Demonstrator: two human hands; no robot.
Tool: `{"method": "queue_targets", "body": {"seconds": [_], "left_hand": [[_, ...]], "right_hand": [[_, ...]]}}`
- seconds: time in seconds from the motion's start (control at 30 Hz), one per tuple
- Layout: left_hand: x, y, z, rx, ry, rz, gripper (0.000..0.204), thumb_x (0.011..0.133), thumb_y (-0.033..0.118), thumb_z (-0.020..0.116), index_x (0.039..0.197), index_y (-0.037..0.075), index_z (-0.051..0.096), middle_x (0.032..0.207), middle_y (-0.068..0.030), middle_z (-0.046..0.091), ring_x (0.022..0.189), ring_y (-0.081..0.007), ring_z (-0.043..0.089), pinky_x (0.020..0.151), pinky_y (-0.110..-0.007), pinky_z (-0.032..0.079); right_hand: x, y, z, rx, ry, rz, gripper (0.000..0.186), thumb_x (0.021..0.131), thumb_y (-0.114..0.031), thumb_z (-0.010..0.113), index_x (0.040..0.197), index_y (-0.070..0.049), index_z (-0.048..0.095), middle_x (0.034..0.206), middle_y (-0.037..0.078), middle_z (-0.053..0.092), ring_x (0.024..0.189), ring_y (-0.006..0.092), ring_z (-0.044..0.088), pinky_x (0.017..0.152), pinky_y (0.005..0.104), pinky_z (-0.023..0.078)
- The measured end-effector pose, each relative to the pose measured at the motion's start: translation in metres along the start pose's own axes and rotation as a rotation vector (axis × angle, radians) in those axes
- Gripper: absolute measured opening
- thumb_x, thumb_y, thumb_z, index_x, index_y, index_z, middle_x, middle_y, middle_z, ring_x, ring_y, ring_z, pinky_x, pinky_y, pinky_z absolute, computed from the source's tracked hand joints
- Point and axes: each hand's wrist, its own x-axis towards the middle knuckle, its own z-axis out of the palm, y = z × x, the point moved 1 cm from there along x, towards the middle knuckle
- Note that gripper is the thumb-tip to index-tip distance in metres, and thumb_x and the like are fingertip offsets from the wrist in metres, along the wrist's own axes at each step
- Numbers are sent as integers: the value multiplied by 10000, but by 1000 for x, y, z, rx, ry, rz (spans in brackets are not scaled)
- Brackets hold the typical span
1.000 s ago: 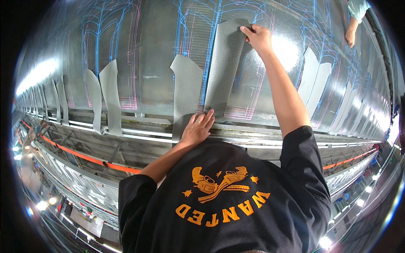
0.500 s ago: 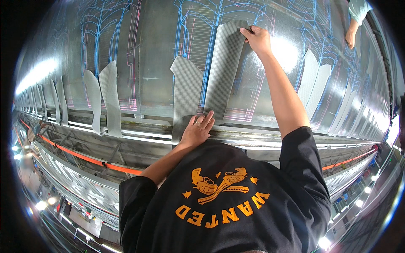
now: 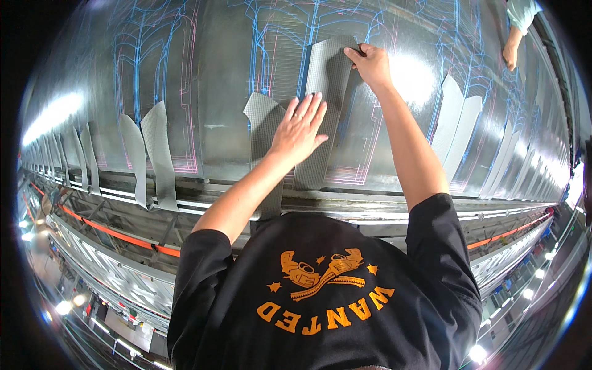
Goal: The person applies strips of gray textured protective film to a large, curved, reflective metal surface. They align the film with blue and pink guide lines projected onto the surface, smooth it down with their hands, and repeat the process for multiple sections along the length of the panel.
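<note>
- The right hand [image 3: 372,66] pinches the upper right corner of the tall grey strip [image 3: 331,69]; its fingertips behind that corner are hidden.
- The left hand [image 3: 299,132] is open, palm down, fingers slightly apart, over the tall strip's middle and left edge; whether it presses or hovers, I cannot tell.
- The tall grey strip lies on the dark worktop [image 3: 222,92], its lower end near the front edge, covering some of the blue lines [image 3: 137,68] there.
- Just left, the shorter grey strip [image 3: 262,111] is partly hidden by the left hand and forearm.
- Further out, more pale strips [image 3: 159,142] stand in pairs, too small to count near the rim.
- Glare [image 3: 412,80] washes out markings beside the right forearm.
- At upper right, another person's hand [image 3: 510,55] shows below a sleeve [image 3: 523,15] cut off by the picture's edge.
</note>
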Motion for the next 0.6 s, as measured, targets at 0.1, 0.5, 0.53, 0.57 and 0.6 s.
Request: {"method": "queue_targets", "body": {"seconds": [0.1,0.5,0.53,0.57,0.6], "left_hand": [[30,-17,-6,142,-28,-23,844,1035,592,508,1656,68,279,1734,-157,227,1609,-304,202,1324,-513,135],[56,-36,-10,261,5,-98,864,1038,666,409,1686,128,217,1759,-105,175,1626,-265,153,1325,-548,21],[58,-36,-11,268,10,-107,865,1038,669,407,1685,127,221,1759,-102,178,1626,-266,151,1323,-554,19],[61,-38,-11,275,15,-117,865,1037,672,404,1685,127,226,1759,-99,180,1627,-268,149,1321,-561,16],[64,-39,-11,282,21,-126,865,1037,674,402,1684,126,231,1759,-96,182,1627,-270,147,1318,-567,14]], "right_hand": [[-2,2,0,24,2,4,367,939,-364,782,848,-11,737,682,102,712,639,195,710,649,373,540],[-6,-6,-5,9,-11,50,359,939,-367,774,895,-12,749,699,103,717,657,196,696,668,377,544],[-6,-6,-5,9,-11,49,360,939,-369,774,898,-12,749,699,104,718,657,197,697,671,377,545],[-6,-7,-5,8,-11,48,362,938,-372,774,902,-12,749,699,104,718,658,198,697,674,377,546],[-7,-7,-5,5,-14,58,360,937,-371,774,902,-13,749,702,106,719,659,200,699,675,378,547]]}}
